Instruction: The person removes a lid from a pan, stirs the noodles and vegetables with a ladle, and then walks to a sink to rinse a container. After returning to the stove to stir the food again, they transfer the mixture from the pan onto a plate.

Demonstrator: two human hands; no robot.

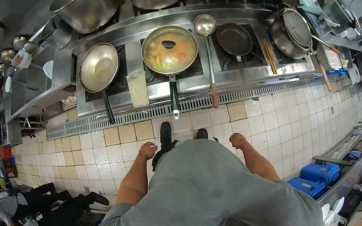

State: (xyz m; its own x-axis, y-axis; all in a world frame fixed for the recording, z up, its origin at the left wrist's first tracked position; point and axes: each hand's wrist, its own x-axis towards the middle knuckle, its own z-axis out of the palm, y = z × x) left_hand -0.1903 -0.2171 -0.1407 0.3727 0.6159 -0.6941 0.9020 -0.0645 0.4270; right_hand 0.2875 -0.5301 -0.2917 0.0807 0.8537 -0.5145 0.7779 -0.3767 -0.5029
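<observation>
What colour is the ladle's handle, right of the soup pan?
The ladle's handle is orange-brown at the grip, wood-like; the head view shows it best.

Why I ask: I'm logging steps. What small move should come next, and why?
Probably reach the right hand forward to the ladle handle. It and the left hand hang empty, short of the stove; the middle pan is full of food, and the ladle lies beside it, handle toward the person.

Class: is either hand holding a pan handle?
No, the left hand and right hand hang curled and empty, apart from the stove.
</observation>
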